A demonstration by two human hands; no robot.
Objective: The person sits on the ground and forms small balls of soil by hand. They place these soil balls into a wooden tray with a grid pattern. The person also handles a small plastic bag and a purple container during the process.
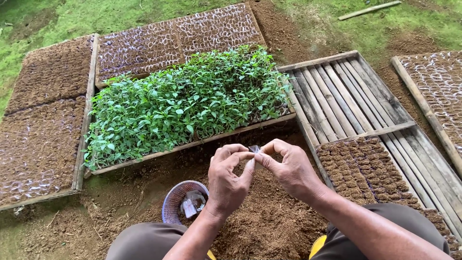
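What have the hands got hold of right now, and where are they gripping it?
Both hands, left hand and right hand, pinch a small clear plastic bag between thumbs and fingertips, apparently at its top edge. It is too small to tell more.

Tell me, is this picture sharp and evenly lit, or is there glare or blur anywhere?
In the head view the light is soft and even, with only faint shadows; the seedlings look crisp. The left hand and right hand are fairly sharp, the small clear bag they pinch a little hazy. The slatted frame bows slightly toward the edge.
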